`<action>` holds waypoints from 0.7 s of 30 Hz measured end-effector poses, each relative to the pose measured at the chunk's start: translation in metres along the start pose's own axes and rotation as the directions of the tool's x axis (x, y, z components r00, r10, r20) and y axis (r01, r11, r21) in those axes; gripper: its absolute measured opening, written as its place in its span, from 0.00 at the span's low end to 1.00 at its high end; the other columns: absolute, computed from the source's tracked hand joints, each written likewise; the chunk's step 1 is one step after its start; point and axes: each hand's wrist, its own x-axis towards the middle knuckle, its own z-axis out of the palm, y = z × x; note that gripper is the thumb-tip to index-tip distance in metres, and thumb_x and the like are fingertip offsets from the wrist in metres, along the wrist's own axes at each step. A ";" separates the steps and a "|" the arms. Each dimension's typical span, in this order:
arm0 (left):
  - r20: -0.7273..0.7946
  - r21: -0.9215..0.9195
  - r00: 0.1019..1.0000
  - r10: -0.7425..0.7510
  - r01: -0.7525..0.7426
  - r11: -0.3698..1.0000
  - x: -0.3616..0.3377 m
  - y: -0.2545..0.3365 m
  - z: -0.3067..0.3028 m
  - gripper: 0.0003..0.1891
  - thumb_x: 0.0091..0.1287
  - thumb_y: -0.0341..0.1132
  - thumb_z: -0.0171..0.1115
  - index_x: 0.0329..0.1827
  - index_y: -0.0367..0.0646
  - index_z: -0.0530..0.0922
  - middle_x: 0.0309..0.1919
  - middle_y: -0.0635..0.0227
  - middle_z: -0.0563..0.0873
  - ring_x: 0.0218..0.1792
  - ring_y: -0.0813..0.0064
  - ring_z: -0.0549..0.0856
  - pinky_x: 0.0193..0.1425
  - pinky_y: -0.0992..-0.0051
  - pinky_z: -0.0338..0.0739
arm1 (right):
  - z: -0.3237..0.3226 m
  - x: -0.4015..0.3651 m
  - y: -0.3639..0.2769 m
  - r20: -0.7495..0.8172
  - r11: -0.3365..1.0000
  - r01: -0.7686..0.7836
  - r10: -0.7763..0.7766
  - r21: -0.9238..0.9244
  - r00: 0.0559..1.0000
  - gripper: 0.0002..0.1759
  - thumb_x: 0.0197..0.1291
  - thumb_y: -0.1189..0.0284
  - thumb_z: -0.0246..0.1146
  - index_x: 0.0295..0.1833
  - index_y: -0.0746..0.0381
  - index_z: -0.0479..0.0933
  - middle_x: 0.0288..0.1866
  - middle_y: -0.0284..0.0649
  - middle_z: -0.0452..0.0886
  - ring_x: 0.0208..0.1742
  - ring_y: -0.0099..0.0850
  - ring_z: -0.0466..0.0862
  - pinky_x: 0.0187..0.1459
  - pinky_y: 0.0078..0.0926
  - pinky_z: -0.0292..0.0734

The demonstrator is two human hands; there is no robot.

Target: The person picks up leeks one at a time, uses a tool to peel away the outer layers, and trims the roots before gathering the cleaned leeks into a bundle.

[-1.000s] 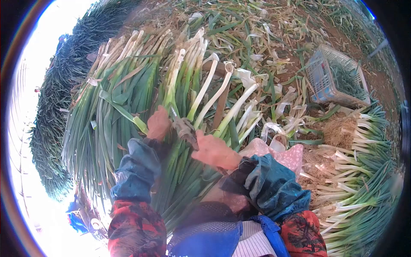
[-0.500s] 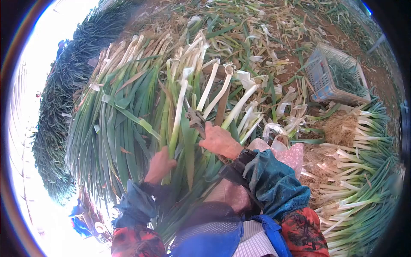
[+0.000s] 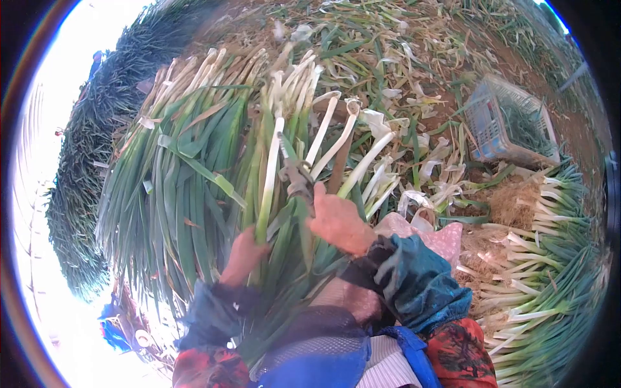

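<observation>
My left hand (image 3: 246,257) is closed around the lower part of a green onion (image 3: 270,171), whose white shank points up and away from me. In my right hand (image 3: 341,223) is a metal tool that looks like pruning shears (image 3: 296,173), its tip close beside that white shank. Several more green onions with bent white ends (image 3: 336,139) lie just beyond the right hand. To the left spreads a thick pile of long-leaved green onions (image 3: 174,174), roots at the far side. Parts of the right fingers are hidden behind the hand.
A plastic crate (image 3: 495,119) with green leaves in it stands at the upper right. Rows of green onions (image 3: 550,271) lie along the right, roots facing me. Peeled leaves and scraps (image 3: 401,77) cover the ground ahead. A darker green heap (image 3: 81,187) rises at far left.
The shears have shifted slightly, with more of the blade showing beside the shank. My left hand still grips the green onion and sits marginally lower. The view has tilted a little.
</observation>
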 end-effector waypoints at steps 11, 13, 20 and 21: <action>-0.516 0.394 0.673 0.530 -0.363 0.844 0.153 -0.005 0.011 0.16 0.58 0.31 0.58 0.49 0.38 0.76 0.41 0.48 0.79 0.44 0.46 0.78 0.47 0.56 0.72 | 0.005 0.012 0.004 0.184 0.999 -0.050 0.052 -0.015 0.982 0.28 0.51 0.62 0.63 0.49 0.71 0.62 0.33 0.61 0.78 0.41 0.58 0.79 0.43 0.48 0.74; -0.571 0.308 0.694 0.438 -0.314 0.898 0.193 -0.028 0.004 0.13 0.58 0.31 0.58 0.47 0.40 0.77 0.41 0.48 0.78 0.44 0.45 0.77 0.48 0.55 0.73 | 0.012 0.014 0.008 0.198 1.000 -0.019 0.018 0.005 0.980 0.28 0.51 0.62 0.63 0.49 0.71 0.62 0.33 0.62 0.78 0.41 0.58 0.79 0.43 0.48 0.73; -0.306 0.416 0.949 0.072 0.065 0.907 0.223 -0.017 -0.020 0.22 0.48 0.41 0.68 0.41 0.33 0.77 0.42 0.45 0.81 0.45 0.47 0.81 0.47 0.57 0.76 | 0.002 0.013 0.002 0.200 0.999 -0.021 0.011 0.049 0.980 0.25 0.51 0.62 0.60 0.46 0.70 0.62 0.35 0.61 0.78 0.42 0.58 0.78 0.44 0.48 0.73; -0.302 0.410 0.951 0.062 0.071 0.910 0.218 -0.018 -0.021 0.24 0.46 0.42 0.69 0.40 0.33 0.78 0.41 0.45 0.81 0.44 0.48 0.82 0.46 0.58 0.76 | 0.000 0.011 -0.001 0.223 0.998 -0.042 0.032 0.041 0.974 0.23 0.51 0.62 0.58 0.44 0.68 0.62 0.36 0.60 0.79 0.42 0.58 0.78 0.45 0.48 0.73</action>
